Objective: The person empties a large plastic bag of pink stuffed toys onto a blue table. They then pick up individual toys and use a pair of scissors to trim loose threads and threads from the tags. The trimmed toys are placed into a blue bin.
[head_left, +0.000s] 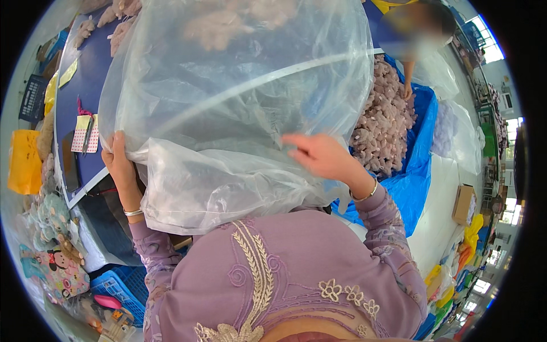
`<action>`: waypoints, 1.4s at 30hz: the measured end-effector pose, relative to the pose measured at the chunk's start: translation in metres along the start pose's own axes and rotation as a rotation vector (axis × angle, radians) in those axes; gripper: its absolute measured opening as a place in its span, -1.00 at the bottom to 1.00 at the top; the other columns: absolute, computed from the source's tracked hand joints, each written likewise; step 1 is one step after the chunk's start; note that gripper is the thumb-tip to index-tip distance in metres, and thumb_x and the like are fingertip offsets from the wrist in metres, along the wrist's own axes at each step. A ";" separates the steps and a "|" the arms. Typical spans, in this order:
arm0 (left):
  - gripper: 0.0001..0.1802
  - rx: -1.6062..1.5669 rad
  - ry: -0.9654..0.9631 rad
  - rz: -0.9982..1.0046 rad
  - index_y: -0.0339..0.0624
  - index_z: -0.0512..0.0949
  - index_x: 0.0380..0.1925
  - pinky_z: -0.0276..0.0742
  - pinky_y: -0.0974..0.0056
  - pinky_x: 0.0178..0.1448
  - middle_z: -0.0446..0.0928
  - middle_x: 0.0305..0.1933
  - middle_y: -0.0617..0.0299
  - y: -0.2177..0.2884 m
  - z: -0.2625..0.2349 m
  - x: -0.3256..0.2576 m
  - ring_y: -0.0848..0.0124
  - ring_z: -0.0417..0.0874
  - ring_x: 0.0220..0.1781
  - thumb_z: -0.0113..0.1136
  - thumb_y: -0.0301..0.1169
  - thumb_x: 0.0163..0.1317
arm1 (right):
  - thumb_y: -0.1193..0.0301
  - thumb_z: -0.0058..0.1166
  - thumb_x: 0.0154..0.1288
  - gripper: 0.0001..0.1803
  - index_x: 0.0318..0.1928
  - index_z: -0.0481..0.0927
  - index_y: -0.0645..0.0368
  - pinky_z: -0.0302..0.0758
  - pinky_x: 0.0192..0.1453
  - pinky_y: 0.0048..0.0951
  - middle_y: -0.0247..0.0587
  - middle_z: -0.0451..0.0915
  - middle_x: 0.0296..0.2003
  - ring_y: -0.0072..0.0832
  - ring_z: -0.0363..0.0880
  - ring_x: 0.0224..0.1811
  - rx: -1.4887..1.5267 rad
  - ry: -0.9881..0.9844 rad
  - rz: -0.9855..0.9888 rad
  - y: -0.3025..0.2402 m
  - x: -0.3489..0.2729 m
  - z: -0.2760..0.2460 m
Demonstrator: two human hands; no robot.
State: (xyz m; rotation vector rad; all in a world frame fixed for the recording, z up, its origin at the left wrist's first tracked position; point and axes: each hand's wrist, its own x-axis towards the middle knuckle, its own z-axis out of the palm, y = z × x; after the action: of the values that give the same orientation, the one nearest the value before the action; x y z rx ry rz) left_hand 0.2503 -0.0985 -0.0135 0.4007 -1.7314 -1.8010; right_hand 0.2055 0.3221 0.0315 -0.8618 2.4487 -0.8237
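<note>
Table (96,60) shows through clear bag (194,185); tarp (420,131) holds plushes (384,117)

- Broad blue flat table (99,62): smooth, low sheen
- Large clear plastic bag (188,176) across the table's near edge: thin, glossy, creased
- Small pinkish-brown plush toys (384,119): fuzzy, matt cloth
- Loose blue plastic sheet (410,194): wrinkled, shiny

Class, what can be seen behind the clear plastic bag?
Through the clear plastic bag, the blue table, its pale edge and pinkish plush pieces show hazily. The folded lower part hides whatever lies behind it.
</note>
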 end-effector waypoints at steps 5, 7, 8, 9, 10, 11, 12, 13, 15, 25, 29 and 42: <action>-0.77 0.010 0.005 0.011 -0.34 0.58 -0.33 0.31 0.45 -0.23 0.52 -0.35 0.38 -0.004 -0.006 0.001 0.62 0.42 -0.32 0.11 -0.36 0.34 | 0.35 -0.07 0.35 -0.71 0.01 0.56 0.14 0.47 -0.27 -0.16 0.00 0.62 -0.36 -0.05 0.59 -0.35 0.147 0.139 0.052 -0.007 0.000 0.000; -0.77 0.031 0.061 -0.004 -0.34 0.57 -0.35 0.31 0.45 -0.24 0.51 -0.36 0.39 0.004 0.004 -0.002 0.62 0.41 -0.33 0.13 -0.35 0.33 | 0.33 -0.07 0.34 -0.70 0.01 0.56 0.15 0.48 -0.23 -0.16 0.02 0.63 -0.32 -0.05 0.60 -0.30 0.237 0.165 0.255 -0.027 0.001 -0.015; -0.77 0.054 0.113 -0.021 -0.33 0.56 -0.36 0.30 0.44 -0.25 0.49 -0.37 0.40 0.009 0.008 -0.008 0.62 0.39 -0.33 0.14 -0.35 0.32 | 0.34 -0.05 0.34 -0.70 0.01 0.56 0.15 0.48 -0.25 -0.22 0.00 0.62 -0.33 -0.11 0.59 -0.32 0.128 0.044 0.149 -0.018 0.000 -0.005; -0.77 0.055 0.147 -0.035 -0.33 0.55 -0.38 0.30 0.43 -0.26 0.48 -0.38 0.40 0.009 0.017 -0.009 0.61 0.38 -0.34 0.15 -0.34 0.32 | 0.34 -0.04 0.34 -0.71 0.00 0.56 0.14 0.47 -0.26 -0.28 -0.01 0.61 -0.35 -0.17 0.58 -0.35 0.005 -0.059 0.060 -0.001 -0.004 0.009; -0.76 0.103 0.114 0.006 -0.30 0.51 -0.46 0.26 0.42 -0.32 0.43 -0.44 0.43 0.004 0.011 -0.005 0.62 0.33 -0.38 0.17 -0.34 0.30 | 0.34 -0.02 0.34 -0.72 0.00 0.56 0.14 0.47 -0.28 -0.35 -0.02 0.60 -0.37 -0.24 0.57 -0.37 -0.124 -0.159 -0.036 0.004 -0.005 0.008; -0.75 0.109 0.099 0.004 -0.28 0.50 -0.49 0.24 0.41 -0.34 0.41 -0.46 0.44 -0.002 0.002 -0.002 0.62 0.31 -0.40 0.17 -0.35 0.30 | 0.34 0.00 0.34 -0.71 0.01 0.57 0.15 0.45 -0.29 -0.40 -0.09 0.57 -0.42 -0.37 0.52 -0.40 -0.022 -0.069 0.015 0.007 -0.010 0.000; -0.75 0.102 0.088 -0.001 -0.26 0.48 -0.52 0.22 0.41 -0.36 0.39 -0.49 0.45 -0.012 -0.001 0.000 0.63 0.29 -0.42 0.17 -0.35 0.29 | 0.35 0.03 0.33 -0.70 0.02 0.57 0.16 0.43 -0.31 -0.46 -0.16 0.54 -0.46 -0.51 0.47 -0.43 0.067 0.022 0.066 0.005 -0.014 -0.012; -0.74 0.088 0.087 -0.003 -0.25 0.48 -0.54 0.21 0.41 -0.37 0.38 -0.51 0.45 -0.009 -0.003 -0.002 0.64 0.28 -0.43 0.16 -0.36 0.30 | 0.35 0.05 0.33 -0.70 0.03 0.57 0.17 0.41 -0.33 -0.52 -0.23 0.51 -0.51 -0.64 0.42 -0.46 0.171 0.103 0.098 0.004 -0.017 -0.022; -0.76 0.070 0.068 -0.005 -0.26 0.51 -0.50 0.23 0.44 -0.35 0.42 -0.48 0.44 -0.013 -0.013 -0.001 0.65 0.32 -0.41 0.13 -0.36 0.32 | 0.29 0.07 0.34 -0.69 -0.01 0.58 0.21 0.44 -0.28 -0.46 -0.26 0.59 -0.45 -0.55 0.51 -0.40 0.294 0.357 0.179 0.021 -0.030 -0.045; -0.72 0.018 -0.291 -0.002 -0.42 0.49 -0.05 0.38 0.40 0.01 0.54 -0.12 0.26 -0.008 -0.013 0.003 0.52 0.49 -0.11 0.08 -0.44 0.32 | 0.04 0.11 0.32 -0.35 0.22 0.40 0.28 0.48 0.03 -0.47 -0.16 0.58 -0.02 -0.40 0.56 -0.02 1.074 0.746 0.651 0.172 -0.045 -0.006; -0.56 0.206 -0.374 0.062 -0.46 0.39 0.12 0.39 0.33 0.15 0.52 0.06 0.12 0.015 -0.003 -0.008 0.39 0.52 0.04 0.03 -0.54 0.21 | 0.10 0.06 0.38 -0.56 -0.04 0.61 0.25 0.51 -0.29 -0.56 -0.37 0.62 -0.31 -0.63 0.59 -0.34 1.141 0.665 0.482 0.159 -0.019 -0.001; -0.41 0.101 -0.477 0.587 -0.38 0.30 0.23 0.35 0.26 0.24 0.52 0.12 0.05 0.060 0.062 -0.037 0.31 0.51 0.14 0.05 -0.71 0.13 | 0.36 0.04 0.41 -0.73 -0.01 0.64 0.24 0.44 -0.16 -0.62 -0.41 0.62 -0.27 -0.72 0.50 -0.27 0.348 1.922 0.138 0.120 -0.171 -0.079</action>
State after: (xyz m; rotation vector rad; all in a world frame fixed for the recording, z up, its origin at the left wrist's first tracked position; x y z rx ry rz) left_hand 0.2545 -0.0249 0.0443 -0.5000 -1.9832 -1.4410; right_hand 0.2358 0.5430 0.0431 0.7631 3.2179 -2.7131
